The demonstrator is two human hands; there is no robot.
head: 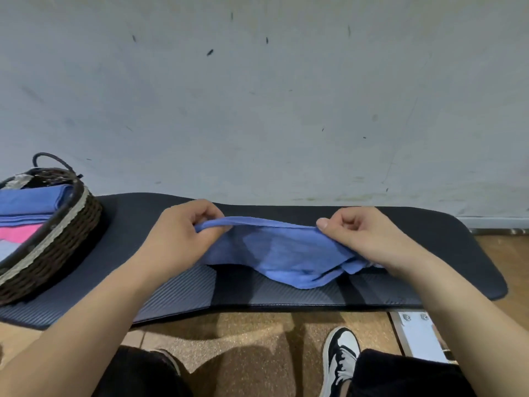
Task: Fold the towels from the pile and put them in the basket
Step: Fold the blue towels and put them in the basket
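A blue towel hangs between my two hands just above the black mat. My left hand pinches its upper edge at the left end. At the right end, my right hand pinches the same edge. The towel's lower part sags and touches the mat. A dark wicker basket stands at the left on the mat. Folded blue and pink towels lie inside it. No pile of loose towels shows in this view.
A pale wall rises right behind the mat. Brown floor lies in front, with my knees and a black-and-white shoe on it. A white metal plate with bolts sits at the lower right.
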